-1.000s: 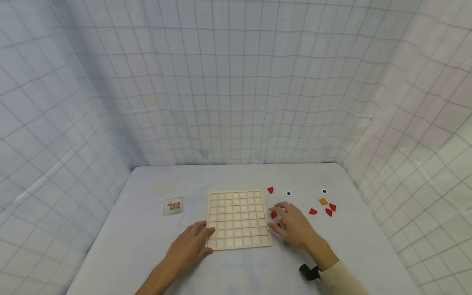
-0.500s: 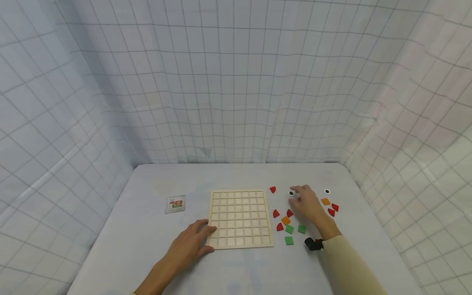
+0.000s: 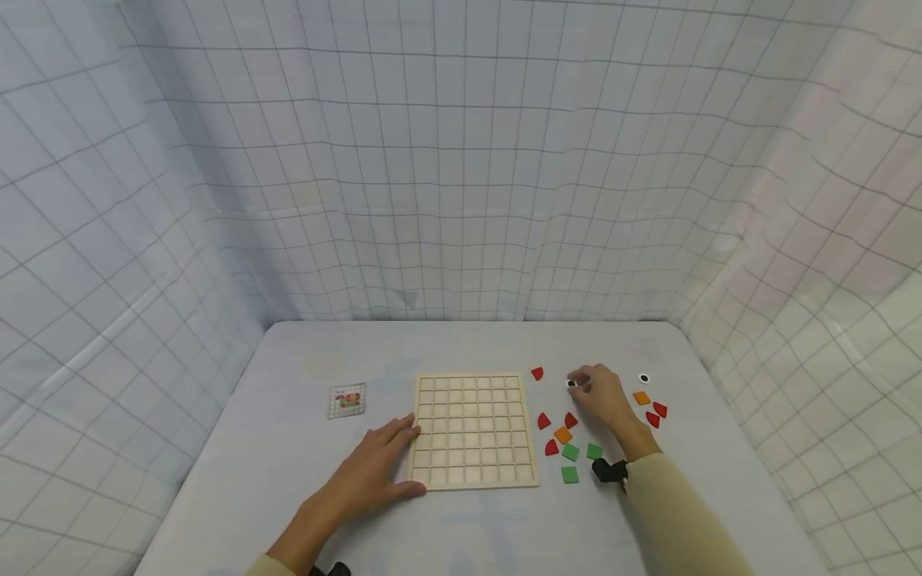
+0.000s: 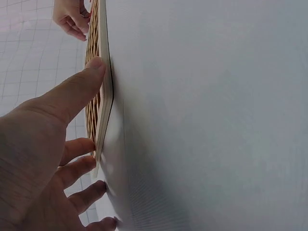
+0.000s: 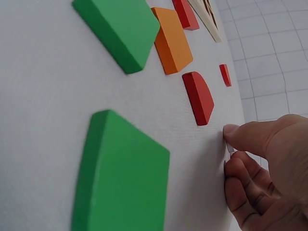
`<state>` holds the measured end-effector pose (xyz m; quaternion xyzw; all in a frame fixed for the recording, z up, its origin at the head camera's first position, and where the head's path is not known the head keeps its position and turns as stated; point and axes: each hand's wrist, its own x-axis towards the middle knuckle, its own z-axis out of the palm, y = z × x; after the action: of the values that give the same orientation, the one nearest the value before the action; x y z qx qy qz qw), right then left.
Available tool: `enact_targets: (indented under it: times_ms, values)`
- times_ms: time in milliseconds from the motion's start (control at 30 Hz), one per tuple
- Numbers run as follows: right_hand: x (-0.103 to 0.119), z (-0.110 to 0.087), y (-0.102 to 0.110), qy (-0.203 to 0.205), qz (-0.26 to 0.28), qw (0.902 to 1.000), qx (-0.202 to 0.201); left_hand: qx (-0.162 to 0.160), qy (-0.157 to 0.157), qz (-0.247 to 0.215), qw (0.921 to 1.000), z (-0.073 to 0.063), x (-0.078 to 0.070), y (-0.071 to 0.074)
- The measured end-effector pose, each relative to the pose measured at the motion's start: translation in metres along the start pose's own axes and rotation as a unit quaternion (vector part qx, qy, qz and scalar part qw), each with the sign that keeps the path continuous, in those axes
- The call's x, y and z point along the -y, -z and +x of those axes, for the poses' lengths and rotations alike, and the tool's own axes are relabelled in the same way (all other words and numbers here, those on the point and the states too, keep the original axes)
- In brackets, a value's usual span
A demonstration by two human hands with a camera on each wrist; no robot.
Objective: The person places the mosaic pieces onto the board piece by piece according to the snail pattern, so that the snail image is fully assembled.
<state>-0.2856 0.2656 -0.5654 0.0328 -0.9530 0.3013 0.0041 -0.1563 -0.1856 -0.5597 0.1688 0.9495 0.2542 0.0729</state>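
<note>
In the head view, my right hand [image 3: 603,396] pinches a small white round piece with a black centre [image 3: 571,384] between thumb and fingers, low at the tabletop. Only a sliver of that piece [image 5: 230,149] shows in the right wrist view. My left hand [image 3: 370,468] lies at the left edge of a pale wooden grid board [image 3: 470,488], its fingers loosely spread. Thumb and fingertips touch the rim of the board [image 4: 107,82] in the left wrist view.
Between board and right hand lie red quarter-round pieces [image 3: 543,421], an orange square [image 3: 563,435] and green squares [image 3: 570,475]. Farther right are another black-centred disc [image 3: 644,378], an orange square [image 3: 642,398] and red pieces [image 3: 659,410]. A picture card [image 3: 347,400] lies left of the board.
My right hand has moved from the pieces beside the board up and right to the black-centred disc, and its fingers have closed on it. My left hand stays at the board's left edge.
</note>
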Motion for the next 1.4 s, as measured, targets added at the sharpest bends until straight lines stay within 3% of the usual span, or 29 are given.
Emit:
enact_targets:
  times_ms: [433,700,1000,1400]
  values:
    - [0.003,0.002,-0.003,-0.008,0.002,1.0,-0.005,-0.004,-0.012,0.016,0.9998,0.003,0.001,-0.001]
    - [0.022,-0.002,-0.01,-0.002,0.022,0.9992,-0.032,-0.004,-0.027,0.014,0.9995,0.004,-0.003,0.006]
    - [0.048,-0.002,-0.022,0.044,0.038,0.9978,-0.033,0.003,-0.025,0.014,0.9996,0.003,-0.003,0.008]
    - [0.091,0.0,-0.046,0.123,0.062,0.9905,0.007,0.002,-0.034,0.023,0.9992,0.008,0.0,0.007]
